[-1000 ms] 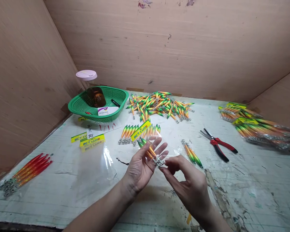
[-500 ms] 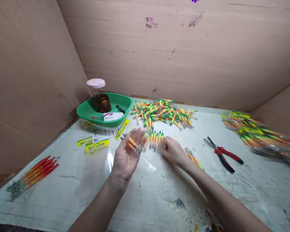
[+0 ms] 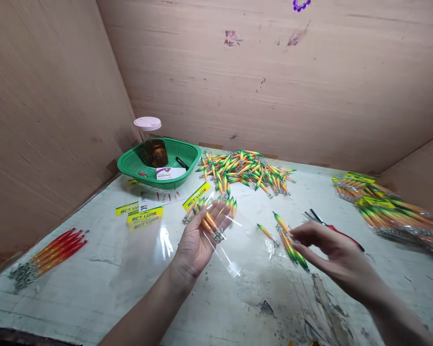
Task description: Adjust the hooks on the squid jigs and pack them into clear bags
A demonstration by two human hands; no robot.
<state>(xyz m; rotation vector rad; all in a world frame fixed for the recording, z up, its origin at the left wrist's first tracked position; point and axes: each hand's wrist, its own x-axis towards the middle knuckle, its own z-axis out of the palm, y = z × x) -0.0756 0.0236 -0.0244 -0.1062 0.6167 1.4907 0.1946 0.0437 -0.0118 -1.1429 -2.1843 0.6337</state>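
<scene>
The left hand (image 3: 193,247) clamps lures (image 3: 210,222) under its thumb, against a clear bag (image 3: 233,268). The right hand (image 3: 332,252) is at loose lures (image 3: 288,246); whether it grips one cannot be told. Lures should be light, stiff and slippery; hold the body, avoiding the hooks (image 3: 218,236). The basket (image 3: 123,174) contains a cup (image 3: 155,151), pen (image 3: 182,164) and card (image 3: 171,173); packs (image 3: 400,216) at far right contain lures.

- Lures (image 3: 211,222), centre: smooth, glossy; hooks (image 3: 219,235) shiny metal
- Bag (image 3: 228,252): clear, glossy plastic
- Basket (image 3: 182,181): perforated plastic
- Back wall (image 3: 270,105): matt, wood-like
- Table (image 3: 238,312): worn, chipped
</scene>
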